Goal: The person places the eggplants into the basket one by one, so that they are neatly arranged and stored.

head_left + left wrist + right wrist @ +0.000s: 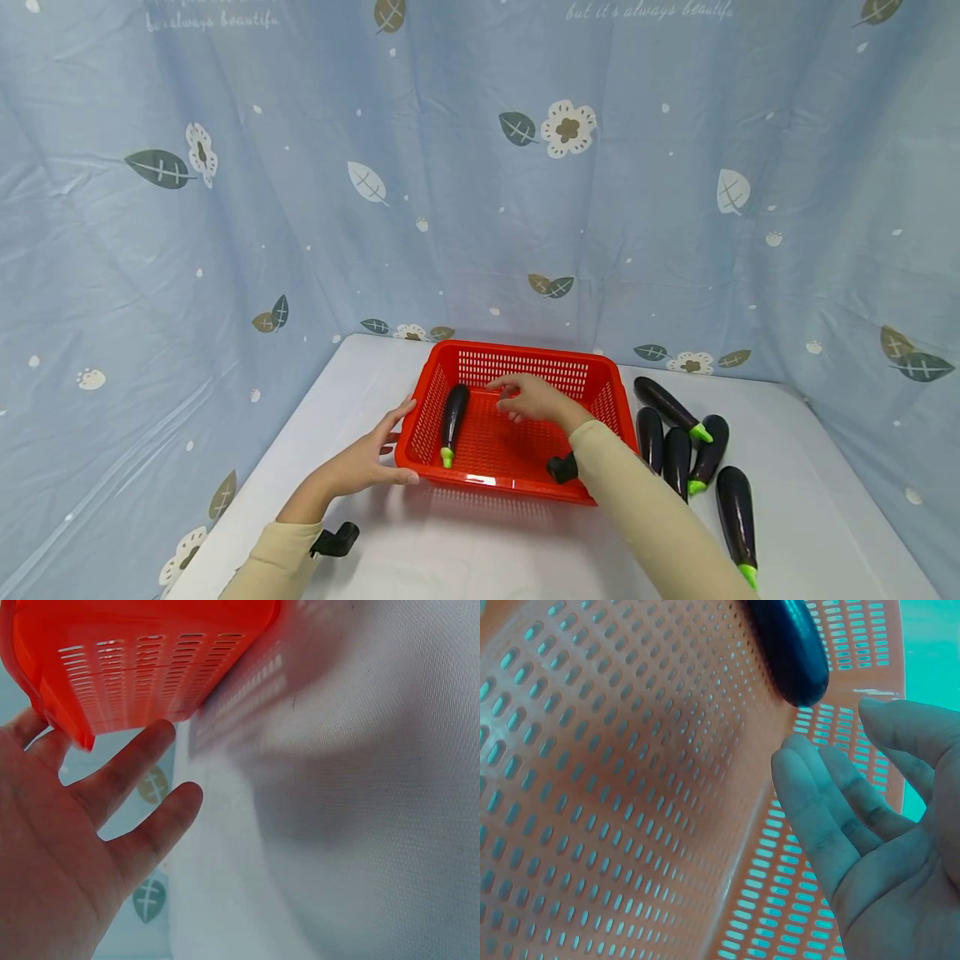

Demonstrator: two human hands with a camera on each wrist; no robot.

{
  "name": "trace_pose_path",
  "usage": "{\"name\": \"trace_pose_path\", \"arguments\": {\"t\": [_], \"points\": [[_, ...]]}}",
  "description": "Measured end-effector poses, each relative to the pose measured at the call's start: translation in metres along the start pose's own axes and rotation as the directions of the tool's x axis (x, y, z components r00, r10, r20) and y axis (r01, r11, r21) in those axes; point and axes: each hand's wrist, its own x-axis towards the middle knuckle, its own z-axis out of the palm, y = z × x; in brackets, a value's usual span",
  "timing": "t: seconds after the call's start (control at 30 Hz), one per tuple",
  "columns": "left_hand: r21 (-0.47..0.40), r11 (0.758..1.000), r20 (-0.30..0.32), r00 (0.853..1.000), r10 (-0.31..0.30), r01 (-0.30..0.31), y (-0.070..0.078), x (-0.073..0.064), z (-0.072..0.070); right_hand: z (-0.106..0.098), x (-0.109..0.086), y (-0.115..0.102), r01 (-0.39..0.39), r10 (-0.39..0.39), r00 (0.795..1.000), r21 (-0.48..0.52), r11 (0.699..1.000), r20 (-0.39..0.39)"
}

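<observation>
A red plastic basket (517, 485) with slotted walls stands on the white table. Inside it, along the left wall, lies one dark eggplant (453, 421) with its green stem toward me; its rounded end (799, 671) shows in the right wrist view. My left hand (363, 462) is at the basket's left rim, fingers spread along the outside; in the left wrist view some fingertips pass behind the rim. Over the basket's interior hovers my right hand (532, 397), fingers loosely bent and holding nothing, to the right of the eggplant.
Several more eggplants lie on the table right of the basket, among them a slanting eggplant (667, 404) at the back and a separate eggplant (737, 517) nearer the front. A blue patterned curtain (465, 225) hangs behind the table and along its left side.
</observation>
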Motion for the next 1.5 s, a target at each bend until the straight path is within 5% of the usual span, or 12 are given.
{"name": "trace_pose_path", "arguments": {"t": [1.5], "points": [[-0.024,1.000,0.002,1.000,0.005,-0.005,0.004,-0.002,-0.001,-0.031,-0.024,0.001,-0.013,0.009,0.997,-0.057,0.998,-0.071]]}}
